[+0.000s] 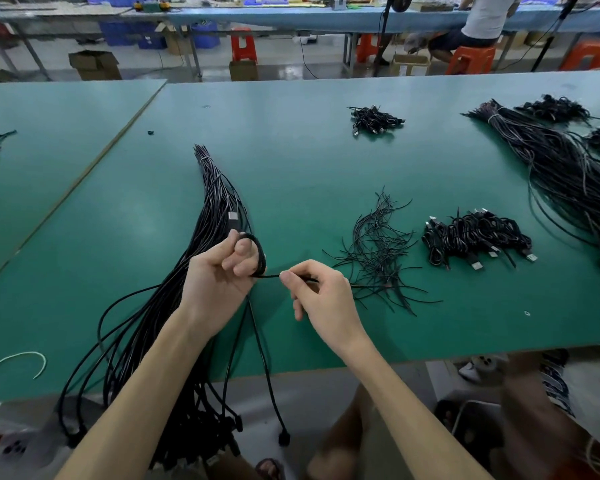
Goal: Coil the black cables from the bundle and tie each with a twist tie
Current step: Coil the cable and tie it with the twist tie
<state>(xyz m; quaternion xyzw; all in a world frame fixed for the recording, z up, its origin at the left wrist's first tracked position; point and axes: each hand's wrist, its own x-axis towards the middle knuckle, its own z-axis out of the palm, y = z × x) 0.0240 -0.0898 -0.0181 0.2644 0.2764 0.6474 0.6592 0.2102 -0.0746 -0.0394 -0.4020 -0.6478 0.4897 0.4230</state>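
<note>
The left hand (pixel 219 271) gripped a small coil (pixel 257 251) over the worktop (pixel 291 161). The right hand (pixel 323 296) pinched a thin tie (pixel 271 276) touching it. Some tied coils (pixel 475 237) lay done. The big bundle (pixel 215 209) looked mostly left.

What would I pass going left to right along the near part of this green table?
White curved cord → long bundle of black cables → loose pile of twist ties → pile of coiled cables.
</note>
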